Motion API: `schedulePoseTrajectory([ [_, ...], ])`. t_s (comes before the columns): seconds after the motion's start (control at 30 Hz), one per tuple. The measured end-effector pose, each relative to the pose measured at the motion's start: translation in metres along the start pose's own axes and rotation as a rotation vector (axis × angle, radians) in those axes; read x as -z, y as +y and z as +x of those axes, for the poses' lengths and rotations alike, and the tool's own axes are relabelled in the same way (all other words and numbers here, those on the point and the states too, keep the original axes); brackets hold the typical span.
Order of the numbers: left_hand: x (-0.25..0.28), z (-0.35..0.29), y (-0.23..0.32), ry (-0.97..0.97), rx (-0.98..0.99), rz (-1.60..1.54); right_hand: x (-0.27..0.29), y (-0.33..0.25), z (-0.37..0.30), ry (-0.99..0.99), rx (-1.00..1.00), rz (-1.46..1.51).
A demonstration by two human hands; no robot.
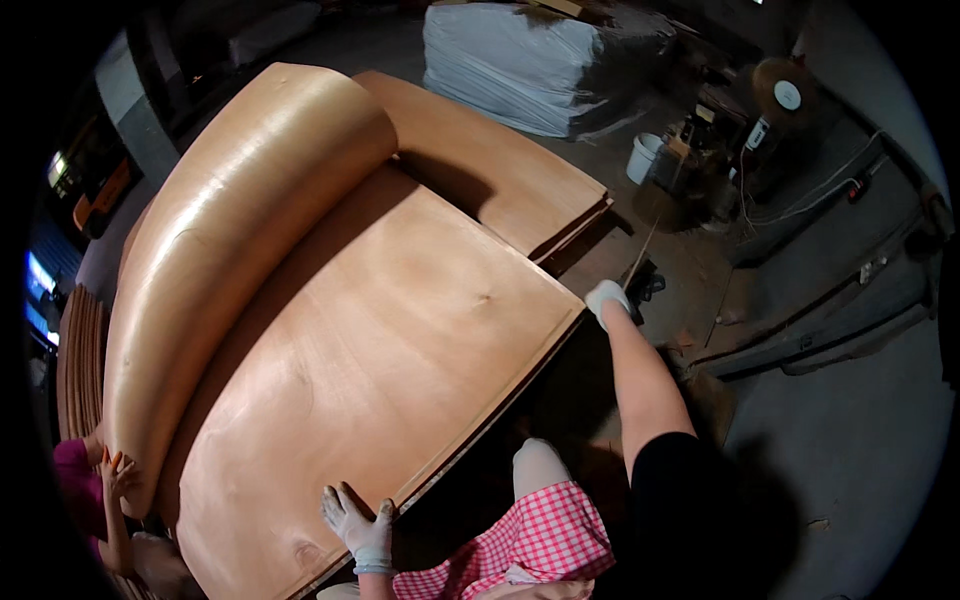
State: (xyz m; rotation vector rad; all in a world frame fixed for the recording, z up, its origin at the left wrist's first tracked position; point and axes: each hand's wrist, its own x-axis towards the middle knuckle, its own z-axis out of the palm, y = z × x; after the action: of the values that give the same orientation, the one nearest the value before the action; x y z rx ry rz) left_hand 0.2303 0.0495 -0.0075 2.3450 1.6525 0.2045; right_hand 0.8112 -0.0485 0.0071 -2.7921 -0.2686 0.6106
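A broad stack of thin wood veneer sheets point(400, 330) lies before me, its near edge running diagonally. My left hand point(358, 528), in a white glove, rests on the top sheet near that edge, fingers spread. At the right corner of the stack is my right hand point(606, 298), also gloved. It looks closed, but its fingers are partly hidden and I cannot make out what it grips. Across the far left side arches a large curled veneer sheet point(240, 190). A co-worker's hand point(118, 474) is by its lower left end.
Behind lies another veneer stack point(520, 180). A plastic-wrapped bale point(510, 70) stands at the back, with a white bucket point(645, 158) and a fan-like round machine point(785, 92) to its right. A thin stick point(642, 252) shows beyond my right hand. More sheets point(82, 360) stand far left.
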Motion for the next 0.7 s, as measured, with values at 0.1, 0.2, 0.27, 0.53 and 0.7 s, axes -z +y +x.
schedulePoseTrajectory([
  [0.1,0.004,-0.002,0.006,-0.006,0.041,-0.024,-0.01,0.016,-0.031,0.203,0.091,0.208],
  [0.2,0.005,-0.003,0.005,-0.006,0.043,-0.018,-0.023,0.019,-0.09,0.322,0.439,0.316],
  [0.27,0.005,-0.003,-0.003,0.102,0.024,-0.056,-0.036,0.005,-0.153,0.214,0.642,0.367],
  [0.53,0.063,-0.081,0.036,0.304,-0.357,-0.72,-0.116,-0.036,-0.388,-0.739,0.932,0.756],
  [0.7,0.089,-0.129,-0.003,0.318,-0.188,-0.946,-0.12,-0.059,-0.489,-1.28,0.804,0.774],
])
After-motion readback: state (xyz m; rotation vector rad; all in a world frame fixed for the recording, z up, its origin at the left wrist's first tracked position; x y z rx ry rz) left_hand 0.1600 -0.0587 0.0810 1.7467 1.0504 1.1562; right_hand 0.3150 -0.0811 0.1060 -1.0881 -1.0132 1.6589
